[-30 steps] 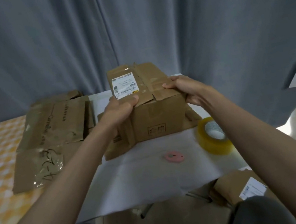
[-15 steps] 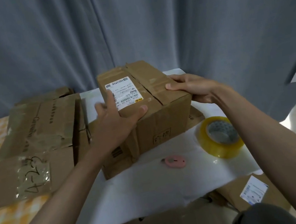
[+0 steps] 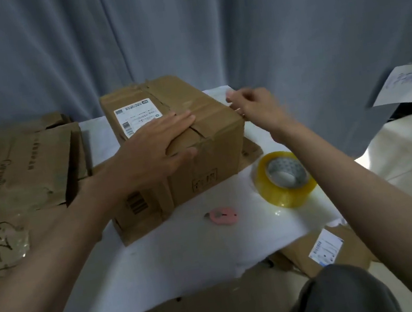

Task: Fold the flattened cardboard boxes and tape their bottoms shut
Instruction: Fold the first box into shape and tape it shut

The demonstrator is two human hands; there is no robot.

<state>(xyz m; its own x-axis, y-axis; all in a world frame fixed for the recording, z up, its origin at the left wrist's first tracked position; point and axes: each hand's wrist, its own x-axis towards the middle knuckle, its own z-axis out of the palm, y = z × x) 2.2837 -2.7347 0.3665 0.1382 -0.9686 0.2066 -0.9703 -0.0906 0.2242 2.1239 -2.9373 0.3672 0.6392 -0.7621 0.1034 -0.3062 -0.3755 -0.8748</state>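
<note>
Cardboard box [image 3: 192,142], brown and creased, stands folded up on the white-covered bench [image 3: 188,253], its flaps closed on top with a white shipping label [image 3: 136,117] on the left flap and a ragged seam running down the middle; a barcode shows on its near side; it sits on another flattened piece of cardboard. Left hand [image 3: 152,150] lies flat on top, fingers [image 3: 177,121] straight and spread over the seam, thumb over the near edge, pressing the flaps down; right hand [image 3: 254,107] hovers just beside the box's right top edge, blurred, fingers loosely bent and holding nothing. Tape roll [image 3: 284,180] and a pink cutter [image 3: 222,216] lie on the bench near the box; flattened boxes [image 3: 21,174] lie to the left.
</note>
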